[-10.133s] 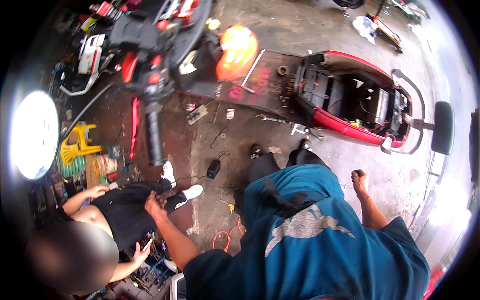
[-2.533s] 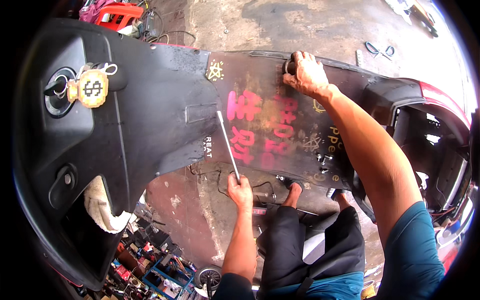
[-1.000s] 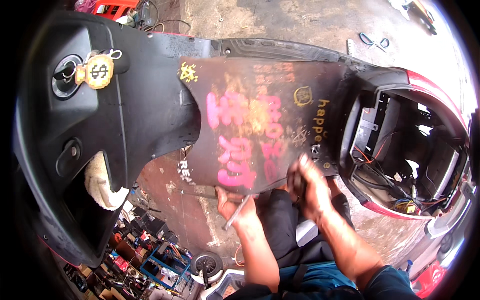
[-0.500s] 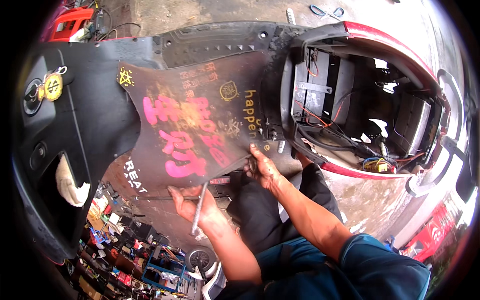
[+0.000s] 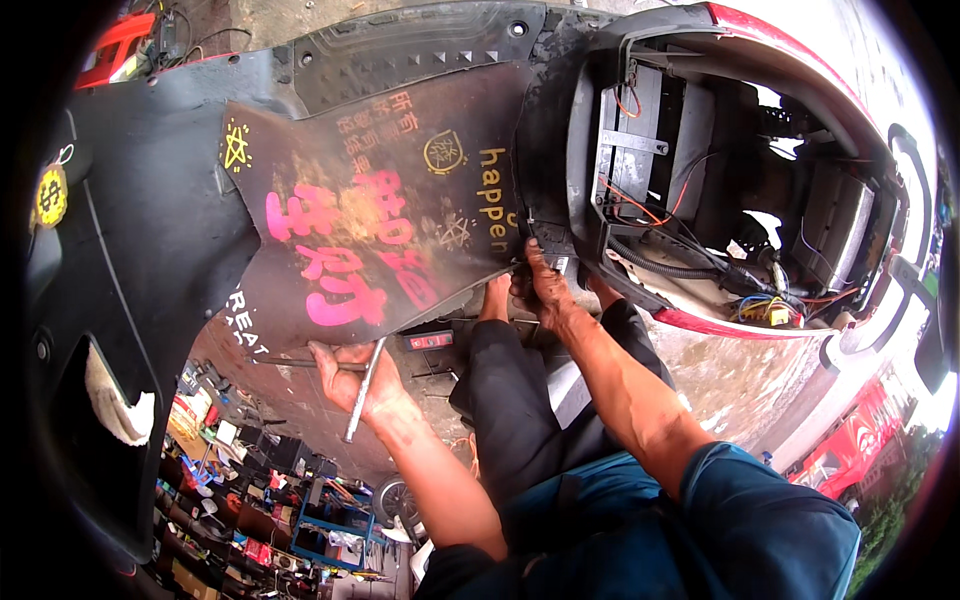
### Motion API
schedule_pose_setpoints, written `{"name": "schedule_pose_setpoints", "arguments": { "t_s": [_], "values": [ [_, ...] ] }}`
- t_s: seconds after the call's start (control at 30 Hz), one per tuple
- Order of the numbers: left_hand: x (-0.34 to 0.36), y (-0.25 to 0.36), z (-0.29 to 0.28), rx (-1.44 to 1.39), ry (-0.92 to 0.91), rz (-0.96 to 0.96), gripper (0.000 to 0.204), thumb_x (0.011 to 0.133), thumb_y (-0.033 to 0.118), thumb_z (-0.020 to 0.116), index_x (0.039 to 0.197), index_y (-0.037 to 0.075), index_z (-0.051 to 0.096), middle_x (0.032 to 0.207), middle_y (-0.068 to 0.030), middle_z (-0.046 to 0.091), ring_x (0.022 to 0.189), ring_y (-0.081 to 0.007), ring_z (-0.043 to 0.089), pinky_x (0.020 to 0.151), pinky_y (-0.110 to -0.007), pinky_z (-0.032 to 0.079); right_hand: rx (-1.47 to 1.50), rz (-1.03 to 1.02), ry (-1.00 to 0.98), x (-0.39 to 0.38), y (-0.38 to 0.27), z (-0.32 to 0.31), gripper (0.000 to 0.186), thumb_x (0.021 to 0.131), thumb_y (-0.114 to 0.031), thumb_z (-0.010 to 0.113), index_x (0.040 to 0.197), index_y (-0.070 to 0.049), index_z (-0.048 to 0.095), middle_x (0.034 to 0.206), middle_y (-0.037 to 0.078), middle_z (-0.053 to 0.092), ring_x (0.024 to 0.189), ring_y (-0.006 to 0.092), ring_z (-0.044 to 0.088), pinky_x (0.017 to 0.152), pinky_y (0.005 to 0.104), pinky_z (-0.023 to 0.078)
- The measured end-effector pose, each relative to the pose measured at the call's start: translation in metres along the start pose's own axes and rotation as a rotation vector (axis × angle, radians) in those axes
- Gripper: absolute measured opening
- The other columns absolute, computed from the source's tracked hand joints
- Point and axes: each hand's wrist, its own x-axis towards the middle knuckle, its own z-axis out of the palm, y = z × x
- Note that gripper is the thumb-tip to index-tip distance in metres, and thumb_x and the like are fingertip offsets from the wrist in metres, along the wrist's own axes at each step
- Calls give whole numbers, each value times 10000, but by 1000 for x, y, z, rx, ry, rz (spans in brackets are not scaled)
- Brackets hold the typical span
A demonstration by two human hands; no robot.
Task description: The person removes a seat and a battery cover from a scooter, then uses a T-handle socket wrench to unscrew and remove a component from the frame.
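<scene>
A brown rubber floor mat (image 5: 330, 230) with pink and yellow painted lettering lies over the black footboard (image 5: 400, 60) of a scooter. My left hand (image 5: 355, 380) is closed at the mat's near edge around a T-handle wrench (image 5: 365, 395); its bright crossbar slants down beside my wrist and its thin dark shaft points left. My right hand (image 5: 548, 285) is at the mat's near right corner, beside the black seat-base panel. Its thumb points up against the black plastic and the other fingers curl below. What they grip is hidden.
To the right, the open red-rimmed seat compartment (image 5: 740, 180) shows loose wires (image 5: 765, 310) and a metal box. A keyring tag (image 5: 50, 195) and a white cloth (image 5: 120, 400) are on the left panel. Tools and a blue rack (image 5: 335, 530) crowd the lower left floor.
Scooter and mat sit higher and further left in view. My right hand has moved up and right along the mat's corner, past the lettering. My left hand keeps the wrench.
</scene>
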Motion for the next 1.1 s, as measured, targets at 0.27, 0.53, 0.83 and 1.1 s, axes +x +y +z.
{"name": "schedule_pose_setpoints", "arguments": {
  "t_s": [0.27, 0.53, 0.83, 1.1],
  "values": [
    [3, 18, -37, 171, -102, 68, 365, 939, 224, 451, 1251, 35, 469, 1288, -109, 500, 1215, -261, 428, 1075, -525, 225, -365, 113, -204, 9, -38, -24, 301, 849, -400, 477, 806, -134, 610, 653, -1, 572, 503, 109, 523, 453, 239, 353],
    [-6, 15, -61, 190, -143, 121, 413, 922, 261, 449, 1284, 65, 434, 1321, -90, 458, 1232, -271, 408, 1059, -512, 256, -1191, -711, 86, -15, -27, -14, 408, 843, -350, 460, 1119, -63, 554, 971, 207, 634, 907, 432, 583, 838, 456, 463],
    [3, 21, -72, -40, -184, 21, 446, 838, 123, 441, 1246, -56, 441, 1300, -178, 468, 1219, -325, 425, 1055, -493, 297, -1291, -1206, 278, 9, -111, 37, 281, 767, -180, 600, 1021, -73, 544, 1082, 181, 485, 974, 399, 510, 794, 441, 469],
    [-4, 13, -117, 55, -7, 178, 403, 805, 139, 500, 1165, -41, 514, 1210, -166, 538, 1146, -295, 496, 996, -462, 375, -1747, -1317, -75, 37, -60, -24, 209, 724, -137, 625, 924, -84, 594, 1015, 124, 508, 932, 346, 517, 773, 443, 481]
  ]
}}
